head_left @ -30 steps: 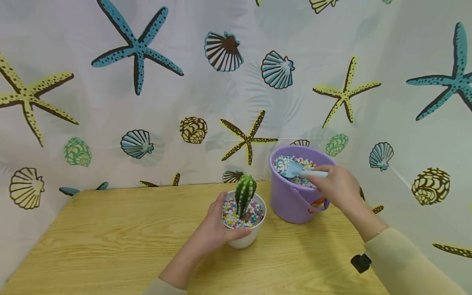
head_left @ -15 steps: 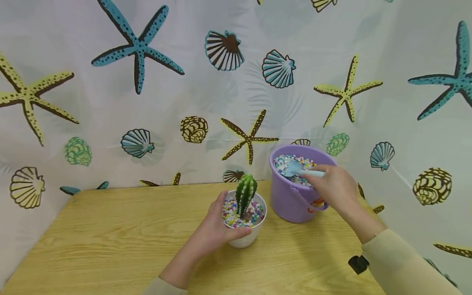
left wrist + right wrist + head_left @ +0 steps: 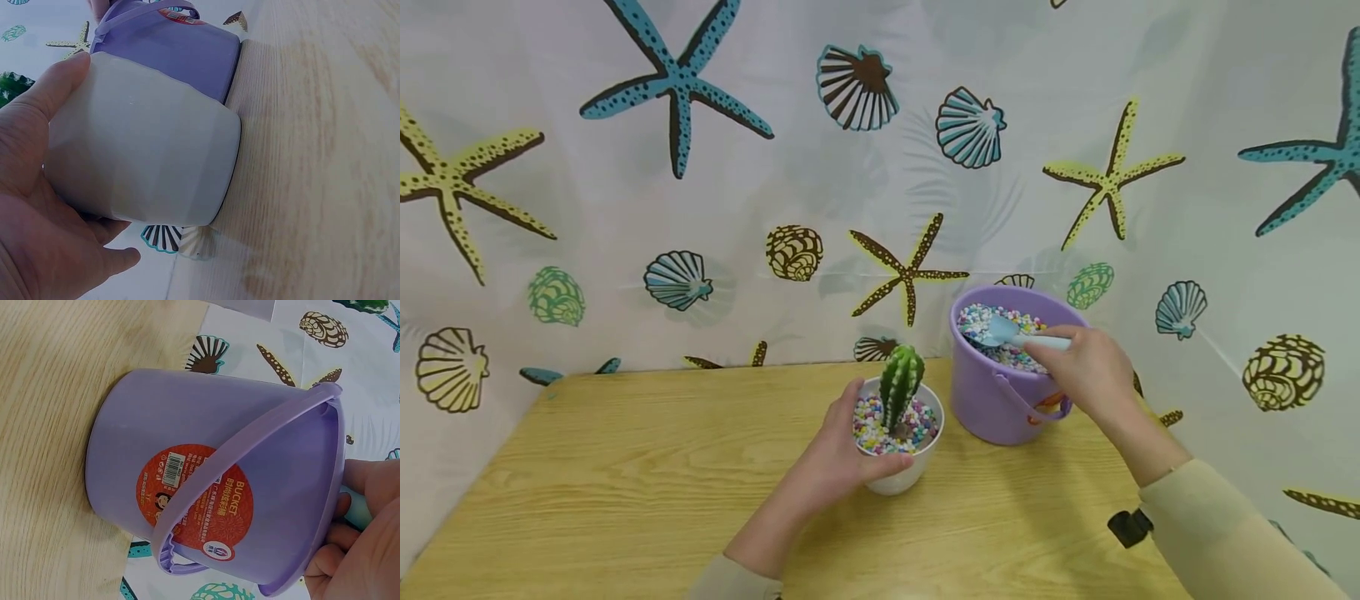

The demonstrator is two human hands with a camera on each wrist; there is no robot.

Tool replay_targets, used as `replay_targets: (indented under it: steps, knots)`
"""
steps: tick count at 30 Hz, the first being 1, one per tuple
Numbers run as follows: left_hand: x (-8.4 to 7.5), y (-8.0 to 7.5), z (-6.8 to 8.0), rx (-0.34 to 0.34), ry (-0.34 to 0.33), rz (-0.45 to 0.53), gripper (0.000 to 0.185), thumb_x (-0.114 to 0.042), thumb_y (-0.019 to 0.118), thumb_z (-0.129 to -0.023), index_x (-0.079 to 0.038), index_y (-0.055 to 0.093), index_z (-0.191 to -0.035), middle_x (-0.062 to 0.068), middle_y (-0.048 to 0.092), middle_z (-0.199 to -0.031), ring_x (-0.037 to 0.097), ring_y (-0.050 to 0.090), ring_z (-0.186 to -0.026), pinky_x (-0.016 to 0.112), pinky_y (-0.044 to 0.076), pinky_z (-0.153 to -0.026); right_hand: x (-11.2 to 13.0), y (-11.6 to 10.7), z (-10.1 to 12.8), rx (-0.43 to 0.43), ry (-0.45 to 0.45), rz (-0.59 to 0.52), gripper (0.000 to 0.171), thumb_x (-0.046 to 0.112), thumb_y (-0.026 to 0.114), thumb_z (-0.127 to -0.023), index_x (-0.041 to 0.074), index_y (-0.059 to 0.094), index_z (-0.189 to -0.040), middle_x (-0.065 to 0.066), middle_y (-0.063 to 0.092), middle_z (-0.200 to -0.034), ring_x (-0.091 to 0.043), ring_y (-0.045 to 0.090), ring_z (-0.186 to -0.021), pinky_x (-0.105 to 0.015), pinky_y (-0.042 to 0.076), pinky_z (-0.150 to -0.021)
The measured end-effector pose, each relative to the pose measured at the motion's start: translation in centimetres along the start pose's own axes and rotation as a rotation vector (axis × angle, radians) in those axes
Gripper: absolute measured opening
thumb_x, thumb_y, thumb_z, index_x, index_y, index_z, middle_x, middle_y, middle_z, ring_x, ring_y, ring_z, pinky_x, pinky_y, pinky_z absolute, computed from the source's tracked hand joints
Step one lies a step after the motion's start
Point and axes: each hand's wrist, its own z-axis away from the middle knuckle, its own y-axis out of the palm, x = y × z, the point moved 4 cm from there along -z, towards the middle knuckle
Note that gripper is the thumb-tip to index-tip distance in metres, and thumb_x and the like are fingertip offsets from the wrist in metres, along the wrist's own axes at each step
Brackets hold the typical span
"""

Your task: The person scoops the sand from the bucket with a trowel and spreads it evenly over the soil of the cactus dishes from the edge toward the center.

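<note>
Cactus point(image 3: 900, 386) in white pot point(image 3: 144, 144), blue scoop point(image 3: 1003, 331) in purple bucket point(image 3: 988, 404)

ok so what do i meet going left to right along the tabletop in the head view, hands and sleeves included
Left sleeve → left hand → cactus in its white pot → purple bucket → right hand → right sleeve
</note>
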Motion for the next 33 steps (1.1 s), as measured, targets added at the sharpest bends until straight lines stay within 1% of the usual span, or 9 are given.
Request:
replay_targets:
  steps: [4, 9, 12, 15, 21, 23, 27, 28, 33]
  knots:
    - [0.06, -0.07, -0.12, 0.0, 0.013, 0.002, 0.133, -0.046, 0.101, -0.081, -0.011, 0.015, -0.177, 0.028, 0.03, -0.172, 0.048, 0.041, -0.153, 0.067, 0.036, -0.123, -0.08, -0.05, -0.01, 0.006, 0.008, -0.012, 0.06, 0.058, 0.072, -0.103, 0.012, 0.076, -0.142, -0.002, 0.076, -0.079, -0.018, 0.05, -0.055, -0.034, 0.034, -0.05]
    - [0.12, -0.12, -0.1, 0.001, 0.015, -0.006, 0.134, -0.049, 0.1, -0.081, -0.012, 0.014, -0.177, 0.028, 0.029, -0.173, 0.049, 0.041, -0.153, 0.068, 0.036, -0.123, -0.15, -0.1, 0.13, -0.011, 0.011, -0.013, 0.06, 0.059, 0.071, -0.103, 0.012, 0.077, -0.14, -0.001, 0.074, -0.078, -0.019, 0.05, -0.057, -0.035, 0.035, -0.051]
    - [0.16, -0.1, -0.09, 0.0, 0.017, -0.008, 0.134, -0.05, 0.1, -0.081, -0.013, 0.014, -0.177, 0.028, 0.028, -0.173, 0.05, 0.041, -0.154, 0.068, 0.035, -0.123, -0.17, -0.05, 0.27, -0.019, 0.016, -0.026, 0.059, 0.057, 0.071, -0.103, 0.011, 0.077, -0.14, -0.001, 0.074, -0.078, -0.018, 0.048, -0.056, -0.034, 0.034, -0.049]
    - [0.21, -0.06, -0.11, -0.002, 0.014, -0.006, 0.134, -0.049, 0.1, -0.081, -0.012, 0.014, -0.177, 0.028, 0.029, -0.173, 0.049, 0.041, -0.154, 0.068, 0.035, -0.123, -0.12, 0.03, 0.34, -0.028, 0.025, -0.034, 0.058, 0.056, 0.072, -0.103, 0.012, 0.078, -0.139, 0.0, 0.072, -0.076, -0.017, 0.047, -0.055, -0.033, 0.034, -0.048]
    - [0.12, -0.05, -0.16, -0.003, 0.012, -0.001, 0.134, -0.049, 0.1, -0.081, -0.013, 0.015, -0.177, 0.027, 0.029, -0.173, 0.049, 0.041, -0.154, 0.068, 0.035, -0.123, 0.05, 0.23, 0.3, -0.052, 0.049, -0.022, 0.058, 0.058, 0.072, -0.102, 0.014, 0.077, -0.141, 0.0, 0.063, -0.065, -0.016, 0.046, -0.051, -0.031, 0.031, -0.046]
    - [0.11, -0.06, -0.16, -0.003, 0.012, -0.002, 0.134, -0.049, 0.1, -0.081, -0.014, 0.014, -0.177, 0.027, 0.028, -0.173, 0.049, 0.04, -0.154, 0.068, 0.035, -0.123, 0.05, 0.27, 0.25, -0.06, 0.051, -0.012, 0.058, 0.058, 0.071, -0.103, 0.015, 0.077, -0.14, -0.003, 0.066, -0.068, -0.017, 0.047, -0.051, -0.031, 0.03, -0.046]
    - [0.12, -0.03, -0.23, -0.005, 0.012, -0.002, 0.134, -0.048, 0.1, -0.081, -0.013, 0.014, -0.177, 0.028, 0.029, -0.173, 0.05, 0.04, -0.154, 0.068, 0.035, -0.123, 0.06, 0.27, 0.25, -0.07, 0.05, -0.001, 0.057, 0.058, 0.072, -0.102, 0.015, 0.078, -0.14, -0.005, 0.076, -0.084, -0.019, 0.05, -0.055, -0.031, 0.029, -0.046]
    - [0.14, -0.01, -0.25, -0.006, 0.011, -0.003, 0.134, -0.048, 0.101, -0.08, -0.013, 0.014, -0.177, 0.028, 0.029, -0.173, 0.05, 0.04, -0.153, 0.068, 0.036, -0.123, 0.05, 0.26, 0.26, -0.069, 0.05, -0.001, 0.057, 0.058, 0.072, -0.102, 0.016, 0.078, -0.14, -0.005, 0.077, -0.085, -0.019, 0.05, -0.055, -0.032, 0.029, -0.046]
    - [0.19, 0.06, -0.37, -0.012, 0.007, 0.0, 0.134, -0.047, 0.101, -0.08, -0.013, 0.015, -0.177, 0.028, 0.03, -0.172, 0.05, 0.041, -0.153, 0.069, 0.037, -0.122, -0.07, 0.06, 0.33, -0.067, 0.057, -0.012, 0.056, 0.057, 0.072, -0.103, 0.016, 0.078, -0.141, -0.002, 0.07, -0.072, -0.019, 0.05, -0.054, -0.031, 0.029, -0.046]
